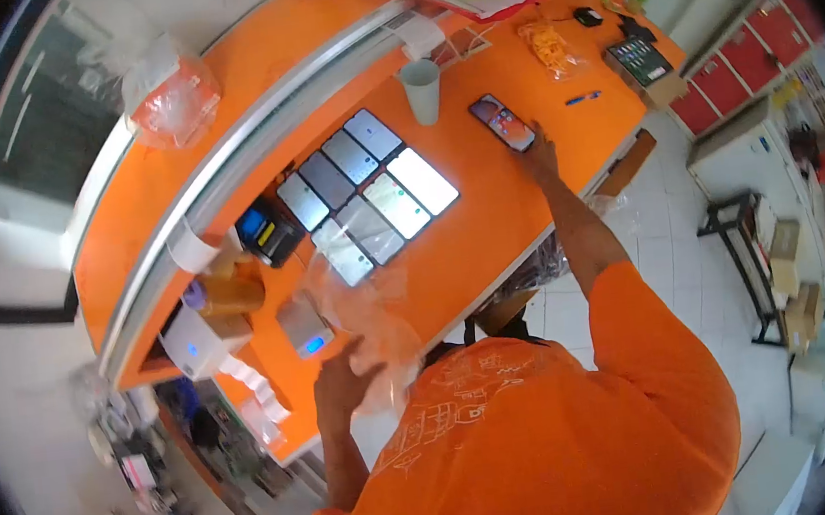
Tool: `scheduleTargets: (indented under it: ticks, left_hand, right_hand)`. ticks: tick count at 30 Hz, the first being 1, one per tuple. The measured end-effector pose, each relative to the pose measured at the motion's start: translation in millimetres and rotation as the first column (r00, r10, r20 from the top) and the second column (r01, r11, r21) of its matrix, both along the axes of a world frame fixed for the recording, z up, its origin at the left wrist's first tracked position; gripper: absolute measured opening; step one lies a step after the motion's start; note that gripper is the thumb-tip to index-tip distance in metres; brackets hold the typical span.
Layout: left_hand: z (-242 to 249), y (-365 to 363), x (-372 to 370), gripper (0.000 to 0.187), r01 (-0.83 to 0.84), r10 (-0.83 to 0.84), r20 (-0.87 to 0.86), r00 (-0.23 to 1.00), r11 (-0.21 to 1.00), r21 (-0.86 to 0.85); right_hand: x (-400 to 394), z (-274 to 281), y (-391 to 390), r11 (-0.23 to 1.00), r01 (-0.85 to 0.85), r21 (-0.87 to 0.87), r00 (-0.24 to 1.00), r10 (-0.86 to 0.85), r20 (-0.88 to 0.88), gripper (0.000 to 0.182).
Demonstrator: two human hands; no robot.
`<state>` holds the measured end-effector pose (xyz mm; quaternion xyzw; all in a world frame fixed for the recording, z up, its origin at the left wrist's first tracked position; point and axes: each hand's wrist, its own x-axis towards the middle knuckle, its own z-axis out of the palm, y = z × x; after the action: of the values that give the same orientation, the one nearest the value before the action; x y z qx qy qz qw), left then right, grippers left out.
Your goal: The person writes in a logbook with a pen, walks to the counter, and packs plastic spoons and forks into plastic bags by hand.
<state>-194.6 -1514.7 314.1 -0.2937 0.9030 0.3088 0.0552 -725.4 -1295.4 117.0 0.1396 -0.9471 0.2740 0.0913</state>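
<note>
My left hand [344, 390] is closed on a crumpled clear plastic bag [381, 336], which spreads up over the counter. Just beyond its fingers sits a small grey digital scale [303, 321] with a lit blue display. Stretched out to the far right, my right hand [543, 155] has its fingers around the near end of a smartphone [502, 122] with a lit screen. Between the hands, several smartphones [367, 227] lie face up in two rows, their screens lit pale. The lower-left corner of this group is partly veiled by the bag.
A grey-white cup [422, 92] stands behind the phones on the orange counter [475, 231]. To the left are a black device [269, 230], a brown bottle [233, 288] and a white label printer [205, 342] trailing paper. Toward the right lie a blue pen [583, 98] and a boxed tablet-like device [640, 63].
</note>
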Motion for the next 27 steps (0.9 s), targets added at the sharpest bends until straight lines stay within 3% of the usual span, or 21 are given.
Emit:
scheduleTargets:
  ticks: [1,2,4,5,7,8,9,10,12,14,15,16,18,19,22,23,24,25,26,27]
  left_hand:
    - [2.2,16.0,-14.8,0.060,-0.097,0.094,-0.032,0.995,0.992,-0.079]
    - [6.2,33.3,-26.4,0.057,-0.265,0.249,-0.177,0.952,0.961,-0.075]
    - [13.1,67.7,-53.6,0.049,-0.550,0.482,-0.451,0.752,0.835,-0.025]
    - [8.8,79.5,-67.6,0.047,-0.561,0.607,-0.491,0.625,0.787,0.259]
    - [-14.1,99.0,-83.8,0.042,-0.394,0.834,-0.432,0.345,0.546,0.740]
    - [-29.2,108.3,-90.3,0.043,-0.393,0.776,-0.500,0.385,0.628,0.672]
    - [-28.4,119.2,-100.1,0.046,-0.348,0.800,-0.471,0.371,0.590,0.728]
    - [-27.6,129.8,-110.1,0.049,-0.304,0.824,-0.440,0.357,0.548,0.780]
    - [2.7,147.3,-134.9,0.056,-0.062,0.951,-0.139,0.275,0.161,0.985]
    - [5.0,152.1,-135.2,0.054,-0.036,0.945,-0.129,0.300,0.146,0.989]
    - [6.0,153.4,-132.0,0.053,-0.024,0.941,-0.122,0.316,0.137,0.990]
    - [-0.2,150.3,-125.1,0.053,-0.091,0.926,-0.161,0.342,0.204,0.975]
    - [-19.0,136.8,-115.3,0.054,-0.207,0.884,-0.242,0.401,0.345,0.916]
    - [8.4,141.0,-119.5,0.053,-0.150,0.906,-0.239,0.348,0.306,0.940]
    - [5.1,131.2,-113.3,0.046,-0.185,0.918,-0.382,0.111,0.397,0.899]
    - [4.9,133.2,-109.1,0.048,-0.203,0.868,-0.438,0.236,0.484,0.851]
    - [7.0,136.9,-112.4,0.050,-0.375,0.726,-0.621,0.295,0.686,0.624]
    - [7.3,144.6,-119.2,0.053,-0.506,0.545,-0.742,0.391,0.801,0.321]
    - [7.7,154.3,-126.0,0.056,-0.579,0.345,-0.787,0.511,0.815,-0.018]
    - [10.7,165.3,-131.9,0.070,-0.432,0.380,-0.840,0.387,0.880,0.200]
  right_hand:
    - [-13.7,2.2,-5.9,0.999,-0.052,0.010,0.992,0.052,-0.112,0.090]
    - [-21.2,1.7,-11.4,0.990,-0.131,-0.061,0.987,0.124,-0.103,0.089]
    - [-19.0,55.1,-19.7,0.943,-0.256,-0.210,0.966,0.243,-0.089,0.087]
    - [-4.2,77.2,-20.8,0.838,-0.399,-0.373,0.898,0.439,0.025,0.087]
    - [63.5,116.6,-7.1,0.522,-0.496,-0.694,0.605,0.781,0.154,0.086]
    - [100.2,134.4,2.4,0.395,-0.546,-0.738,0.450,0.882,0.140,0.083]
    - [136.0,153.6,12.8,0.264,-0.573,-0.776,0.284,0.952,0.114,0.081]
    - [166.2,181.6,15.3,0.180,-0.712,-0.678,0.261,0.965,-0.018,0.078]
    - [196.9,195.8,29.2,0.187,-0.745,-0.640,0.324,0.941,-0.103,0.069]
    - [212.3,169.5,44.0,0.339,-0.523,-0.782,0.510,0.860,0.032,0.057]
    - [198.9,155.1,50.4,0.366,-0.505,-0.782,0.553,0.832,0.033,0.042]
    - [176.7,145.7,56.9,0.394,-0.485,-0.781,0.597,0.801,0.033,0.027]
    - [144.7,170.6,61.6,0.559,-0.190,-0.807,0.656,0.684,0.319,0.008]
    - [134.6,182.5,67.4,0.542,-0.113,-0.833,0.620,0.693,0.367,0.011]
    - [125.9,212.6,82.2,0.486,0.096,-0.869,0.557,0.697,0.452,0.018]
    - [134.2,219.7,84.9,0.463,0.139,-0.875,0.570,0.685,0.454,0.020]
    - [143.9,228.0,86.0,0.437,0.183,-0.881,0.584,0.672,0.455,0.023]
    - [157.1,241.1,87.3,0.418,0.288,-0.862,0.582,0.638,0.504,0.024]
    - [173.1,256.3,88.0,0.393,0.390,-0.833,0.574,0.603,0.553,0.024]
    - [185.3,265.0,87.1,0.357,0.488,-0.796,0.561,0.570,0.600,0.026]
